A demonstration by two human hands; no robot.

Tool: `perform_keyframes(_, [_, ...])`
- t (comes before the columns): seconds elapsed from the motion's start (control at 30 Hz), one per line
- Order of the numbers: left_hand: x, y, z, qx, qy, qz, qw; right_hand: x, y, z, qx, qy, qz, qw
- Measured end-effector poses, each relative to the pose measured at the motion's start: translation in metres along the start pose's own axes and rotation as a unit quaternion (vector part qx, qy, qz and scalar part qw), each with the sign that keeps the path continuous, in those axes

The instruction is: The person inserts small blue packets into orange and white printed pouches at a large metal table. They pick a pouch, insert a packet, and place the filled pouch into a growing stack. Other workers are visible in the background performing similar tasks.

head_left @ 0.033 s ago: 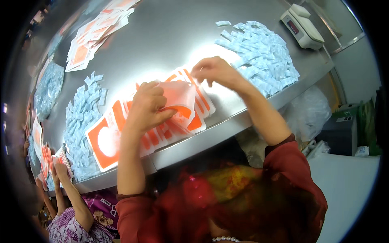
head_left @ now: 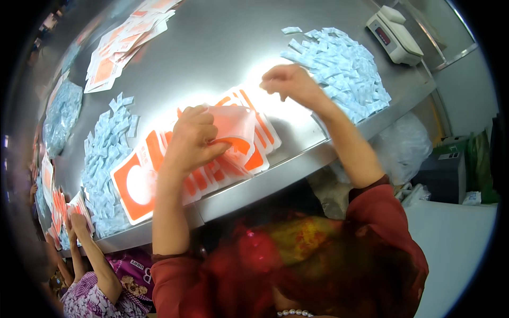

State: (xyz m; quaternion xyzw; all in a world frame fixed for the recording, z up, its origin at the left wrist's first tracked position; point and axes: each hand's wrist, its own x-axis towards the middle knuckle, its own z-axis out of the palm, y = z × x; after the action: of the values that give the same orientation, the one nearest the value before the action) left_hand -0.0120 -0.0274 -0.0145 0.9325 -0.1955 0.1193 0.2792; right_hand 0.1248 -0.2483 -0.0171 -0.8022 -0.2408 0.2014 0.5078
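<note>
My left hand (head_left: 192,137) is closed on the upper edge of an orange and white flat pouch (head_left: 236,121), whose mouth gapes on the right. Under it, more orange and white pouches (head_left: 127,175) lie overlapped in a fanned row along the table's front edge. Up and to the right of the held pouch, my right hand (head_left: 294,87) hangs above the table, fingers loosely bent and a little apart, with nothing visible in them. Just beyond it spreads a heap of small light-blue sachets (head_left: 347,74).
Another heap of blue sachets (head_left: 106,164) lies at left, beside a clear bag of sachets (head_left: 62,116). Loose pouches (head_left: 119,50) cover the back left of the metal table (head_left: 222,47). A white scale (head_left: 395,37) stands back right. At lower left, a co-worker's hands (head_left: 78,225) handle pouches.
My right hand has moved right, away from the held pouch and toward the blue sachet heap. My left hand stays on the pouch.
</note>
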Motion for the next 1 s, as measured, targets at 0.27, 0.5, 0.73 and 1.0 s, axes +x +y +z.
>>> perform_keyframes(0.27, [0.0,-0.006,0.007,-0.015,0.024,0.017,0.999,0.013,0.097,-0.067,-0.625,0.018,-0.028,0.78])
perform_keyframes(0.5, [-0.004,-0.012,0.011,-0.029,0.048,0.041,0.998,-0.008,0.022,-0.044,-0.177,0.144,-0.027,0.973])
perform_keyframes(0.73, [-0.004,-0.009,0.005,-0.037,0.027,0.025,0.999,-0.03,-0.067,0.04,-0.071,0.049,-0.074,0.993])
perform_keyframes(1.0, [-0.004,-0.008,0.003,-0.007,0.001,0.013,1.0,-0.03,-0.043,0.034,-0.05,0.083,-0.037,0.995])
